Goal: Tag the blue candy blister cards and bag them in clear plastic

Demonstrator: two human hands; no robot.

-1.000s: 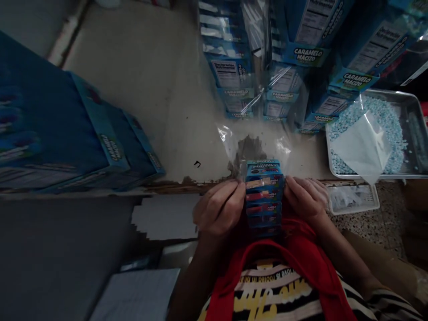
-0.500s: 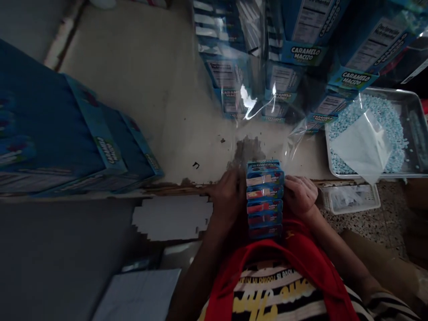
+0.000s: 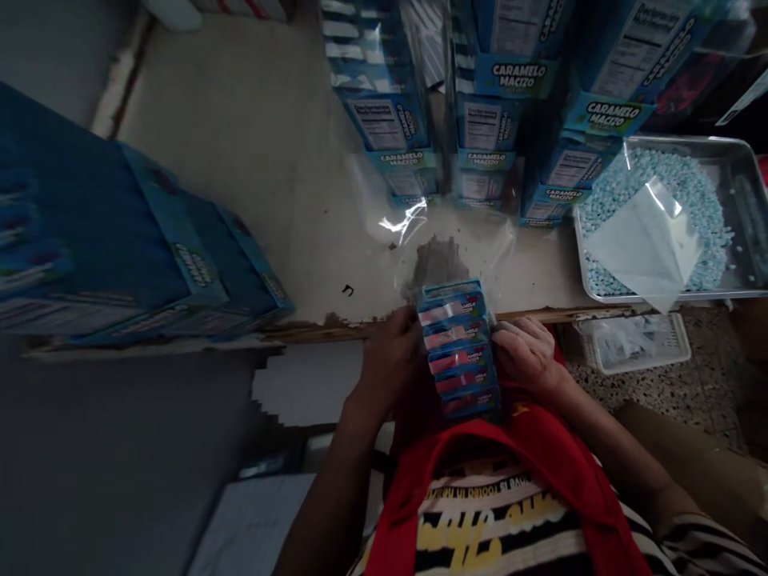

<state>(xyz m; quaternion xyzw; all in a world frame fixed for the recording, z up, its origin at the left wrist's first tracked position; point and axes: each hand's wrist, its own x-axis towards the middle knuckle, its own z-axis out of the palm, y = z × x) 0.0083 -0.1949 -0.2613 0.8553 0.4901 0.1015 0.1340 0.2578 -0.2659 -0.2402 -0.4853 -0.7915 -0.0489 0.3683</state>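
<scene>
A row of several small blue candy boxes [image 3: 457, 347] stands pressed together at the near edge of the worn table [image 3: 282, 184], against my red apron. My left hand [image 3: 390, 362] presses on the row's left side and my right hand [image 3: 528, 357] grips its right side, fingers curled. A clear plastic bag [image 3: 420, 232] lies open and crumpled on the table just beyond the row; whether either hand touches it cannot be made out.
Stacks of blue "Caramelo Macizo" boxes [image 3: 498, 104] wrapped in clear film stand at the back. Large blue cartons [image 3: 132, 248] fill the left. A metal tray [image 3: 750, 240] of pale blue candies with a clear bag on top sits at right, and a small white basket [image 3: 636, 344] below it.
The clear bag, first held up over the far end of the row, has dropped flat onto the table. Both hands slid down along the row's sides; the view shifted slightly.
</scene>
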